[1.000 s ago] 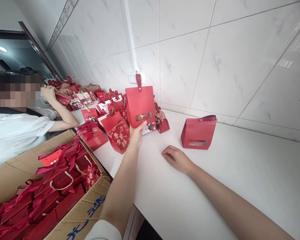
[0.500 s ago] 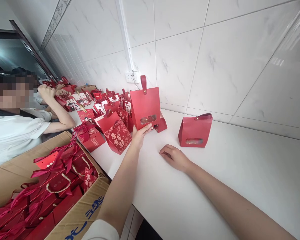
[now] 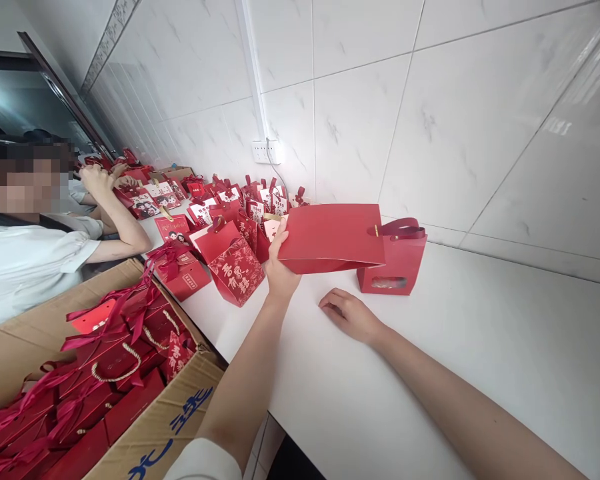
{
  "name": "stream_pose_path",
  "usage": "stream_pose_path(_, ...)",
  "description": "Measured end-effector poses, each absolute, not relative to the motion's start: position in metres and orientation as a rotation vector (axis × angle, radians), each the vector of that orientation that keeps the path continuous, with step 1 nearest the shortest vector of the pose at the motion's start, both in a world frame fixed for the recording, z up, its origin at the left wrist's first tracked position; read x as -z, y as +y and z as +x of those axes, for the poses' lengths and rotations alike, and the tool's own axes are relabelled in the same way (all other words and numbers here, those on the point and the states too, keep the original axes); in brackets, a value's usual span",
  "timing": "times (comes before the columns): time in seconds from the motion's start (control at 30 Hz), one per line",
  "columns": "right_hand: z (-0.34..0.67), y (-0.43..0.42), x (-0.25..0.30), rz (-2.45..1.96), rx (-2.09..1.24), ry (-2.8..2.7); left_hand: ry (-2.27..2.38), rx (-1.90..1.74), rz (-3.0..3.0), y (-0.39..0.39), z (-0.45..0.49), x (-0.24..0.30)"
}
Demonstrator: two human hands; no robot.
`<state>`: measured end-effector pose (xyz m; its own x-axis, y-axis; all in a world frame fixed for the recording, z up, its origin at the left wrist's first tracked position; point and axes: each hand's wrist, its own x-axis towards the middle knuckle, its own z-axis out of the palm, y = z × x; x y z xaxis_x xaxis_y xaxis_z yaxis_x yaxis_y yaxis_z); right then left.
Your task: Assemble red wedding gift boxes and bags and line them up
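Observation:
My left hand (image 3: 283,270) grips a plain red gift box (image 3: 333,233) by its base end. The box lies tipped on its side in the air, its ribbon handle pointing right and a plain face toward me. It partly covers a second red gift box (image 3: 393,277), which stands upright on the white table with a small clear window low on its front and a dark red strap on top. My right hand (image 3: 350,315) rests on the table in front of that box, fingers loosely curled, with nothing seen in it.
Left of my hand stands a patterned red box (image 3: 237,273) with pale lettering. Many red and white gift boxes (image 3: 230,193) crowd the table behind. A cardboard carton (image 3: 190,380) of red boxes is at lower left. A co-worker (image 3: 25,260) sits beyond it. A wall socket (image 3: 267,152) is behind.
My left hand has turned the held gift box from upright to sideways, its handle swinging right. Boxes behind it now show. My right hand has stayed in place.

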<state>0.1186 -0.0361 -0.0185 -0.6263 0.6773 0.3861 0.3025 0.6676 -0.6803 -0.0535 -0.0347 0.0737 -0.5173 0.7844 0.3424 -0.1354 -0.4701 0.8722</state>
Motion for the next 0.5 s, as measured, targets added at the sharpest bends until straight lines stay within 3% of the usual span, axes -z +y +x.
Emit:
stream_pose_path(0.17,0.119,-0.036,0.019,-0.75,-0.77,-2.235,1.089,-2.03,1.18,-0.024,-0.051,-0.067)
stream_pose_path(0.3,0.118,-0.035,0.02,-0.759,-0.773,-2.238,0.762,-1.836,0.948,-0.017,-0.063,-0.075)
stream_pose_path(0.5,0.119,-0.034,0.021,-0.763,-0.766,-2.248,0.385,-1.826,0.701,-0.021,-0.107,-0.085)
